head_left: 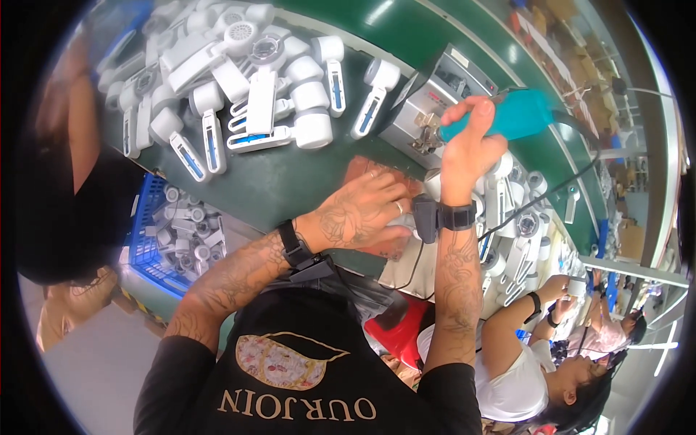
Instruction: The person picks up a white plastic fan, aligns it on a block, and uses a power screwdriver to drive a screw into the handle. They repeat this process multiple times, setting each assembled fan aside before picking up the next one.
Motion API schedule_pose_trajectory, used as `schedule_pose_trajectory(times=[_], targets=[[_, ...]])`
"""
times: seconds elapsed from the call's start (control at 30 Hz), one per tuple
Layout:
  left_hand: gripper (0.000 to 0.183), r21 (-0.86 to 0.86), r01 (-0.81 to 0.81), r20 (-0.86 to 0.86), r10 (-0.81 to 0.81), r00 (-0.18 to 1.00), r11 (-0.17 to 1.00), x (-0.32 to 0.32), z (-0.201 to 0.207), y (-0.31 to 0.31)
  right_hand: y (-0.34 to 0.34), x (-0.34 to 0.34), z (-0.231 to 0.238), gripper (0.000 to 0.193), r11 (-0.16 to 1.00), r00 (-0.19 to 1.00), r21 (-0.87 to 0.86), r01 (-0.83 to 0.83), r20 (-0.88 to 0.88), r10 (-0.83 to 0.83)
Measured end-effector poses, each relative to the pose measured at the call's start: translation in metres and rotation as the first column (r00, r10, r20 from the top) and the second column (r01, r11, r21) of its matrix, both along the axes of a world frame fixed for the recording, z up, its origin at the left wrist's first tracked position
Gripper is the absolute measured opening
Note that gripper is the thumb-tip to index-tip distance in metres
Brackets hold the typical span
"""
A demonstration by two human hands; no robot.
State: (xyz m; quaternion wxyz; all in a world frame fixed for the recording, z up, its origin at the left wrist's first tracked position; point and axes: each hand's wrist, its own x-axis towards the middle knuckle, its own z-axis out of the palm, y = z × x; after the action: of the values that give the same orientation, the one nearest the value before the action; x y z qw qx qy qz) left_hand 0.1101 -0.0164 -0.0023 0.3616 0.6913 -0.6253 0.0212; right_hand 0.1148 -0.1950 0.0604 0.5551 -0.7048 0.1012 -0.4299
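Note:
My right hand (473,145) is wrapped around a teal electric screwdriver (518,116). The screwdriver's tip points left, at the front of a grey metal screw feeder (435,101). Lower down, my left hand (368,210) is closed with curled fingers over a reddish-brown mat (360,172). Between its thumb and fingers shows a pale plastic part (403,222), mostly covered by the hand. Black bands sit on both wrists.
White handheld devices with round heads (264,94) are heaped on the green bench at the upper left. More devices (500,210) lie right of my right wrist. A blue crate (148,243) holds round-headed parts. A black cable (540,190) hangs from the screwdriver. Other people sit on both sides.

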Motion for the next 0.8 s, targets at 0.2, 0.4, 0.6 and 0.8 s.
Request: schedule_pose_trajectory(times=[0.2,0.4,0.6,0.8], targets=[[0.041,-0.030,-0.052,-0.042,0.050,0.998,0.998,-0.003,-0.004,-0.005,0.008,-0.008,-0.001,0.039,0.997,0.997,-0.010,-0.076,-0.028,0.076],[0.042,-0.077,-0.068,-0.073,0.062,0.995,0.995,-0.004,-0.006,-0.007,0.025,-0.083,0.009,0.054,0.988,0.997,0.136,-0.073,-0.005,0.075],[0.042,-0.076,-0.057,-0.113,0.048,0.992,0.995,-0.002,-0.005,-0.006,0.033,-0.098,-0.002,0.056,0.987,0.996,0.137,-0.081,-0.018,0.085],[0.041,-0.078,-0.055,-0.094,0.047,0.994,0.995,-0.003,-0.007,-0.006,0.028,-0.100,-0.021,0.051,0.978,0.990,0.155,-0.139,0.031,0.136]])
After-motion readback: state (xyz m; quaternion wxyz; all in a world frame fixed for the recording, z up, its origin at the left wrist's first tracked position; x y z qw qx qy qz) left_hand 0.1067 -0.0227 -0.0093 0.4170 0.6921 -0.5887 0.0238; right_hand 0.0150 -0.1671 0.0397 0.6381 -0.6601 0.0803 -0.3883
